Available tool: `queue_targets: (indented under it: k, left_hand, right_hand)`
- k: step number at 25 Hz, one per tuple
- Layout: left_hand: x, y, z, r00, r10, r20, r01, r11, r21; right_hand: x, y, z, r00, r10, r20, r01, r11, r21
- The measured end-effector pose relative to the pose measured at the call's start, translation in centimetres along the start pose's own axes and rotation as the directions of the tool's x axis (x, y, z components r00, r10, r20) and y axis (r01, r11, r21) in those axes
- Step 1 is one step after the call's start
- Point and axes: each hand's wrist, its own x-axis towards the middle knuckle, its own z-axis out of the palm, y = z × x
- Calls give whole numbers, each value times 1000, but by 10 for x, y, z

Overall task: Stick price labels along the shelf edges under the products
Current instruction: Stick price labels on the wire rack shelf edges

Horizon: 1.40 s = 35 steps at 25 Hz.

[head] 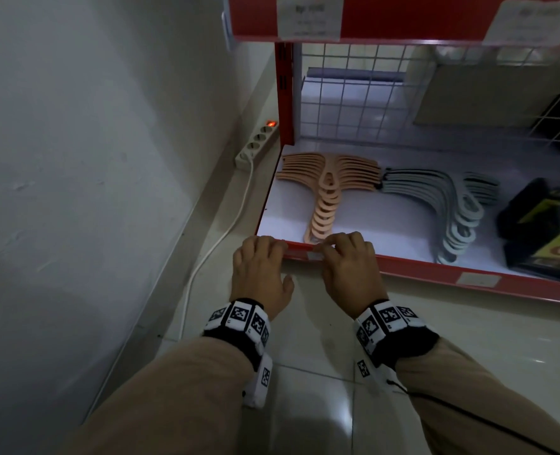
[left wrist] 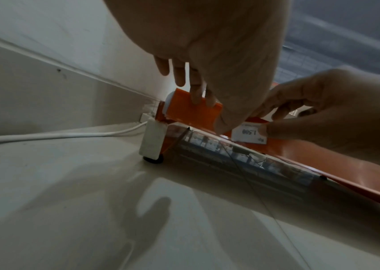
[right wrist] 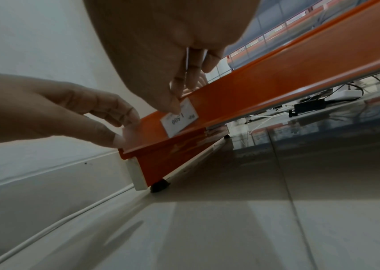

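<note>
A white price label (head: pixel 316 256) marked 1.500 lies on the red front edge (head: pixel 419 269) of the bottom shelf, under a stack of peach hangers (head: pixel 326 188). My right hand (head: pixel 329 249) pinches the label (right wrist: pixel 179 119) to the edge, thumb on its face and fingers over the lip. My left hand (head: pixel 273 249) grips the edge just left of it, fingers (left wrist: pixel 196 91) hooked over the top, thumb beside the label (left wrist: pixel 249 134). In the right wrist view, the left hand (right wrist: pixel 117 127) touches the edge near its left end.
Grey hangers (head: pixel 449 205) and black-and-yellow packs (head: pixel 547 231) lie further right on the shelf. Another label (head: pixel 478 280) sits on the same edge, two more (head: pixel 309 16) on the shelf above. A power strip (head: pixel 257 142) and white cable (head: pixel 219 238) run along the left wall.
</note>
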Motion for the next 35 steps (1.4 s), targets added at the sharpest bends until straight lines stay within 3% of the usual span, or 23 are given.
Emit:
queue_targets:
  k: [3, 7, 20, 24, 28, 31, 33, 35]
  left_hand:
    - [4, 4, -1, 992, 124, 1, -124, 991, -44]
    - [7, 17, -1, 979, 205, 21, -202, 975, -92]
    - [8, 25, -2, 977, 189, 98, -188, 982, -13]
    - [5, 27, -3, 979, 175, 106, -175, 985, -12]
    - [10, 23, -7, 975, 194, 108, -189, 980, -59]
    - [14, 20, -7, 986, 161, 48, -147, 964, -221]
    - [16, 19, -6, 994, 109, 7, -100, 933, -345]
    - [17, 19, -5, 997, 76, -19, -77, 902, -425]
  right_hand:
    - [0, 0, 1, 1000, 15, -3, -15, 1000, 12]
    - [0, 6, -1, 1000, -14, 18, 14, 1000, 7]
    - [0, 5, -6, 995, -30, 98, 32, 999, -20]
    - [5, 0, -8, 984, 59, 169, -62, 998, 9]
    - [15, 11, -16, 968, 130, 216, -176, 963, 206]
    - [21, 21, -25, 947, 304, 108, -320, 846, 426]
    - [23, 24, -29, 877, 461, 133, -436, 650, 622]
    - [22, 21, -27, 808, 530, 258, -520, 436, 734]
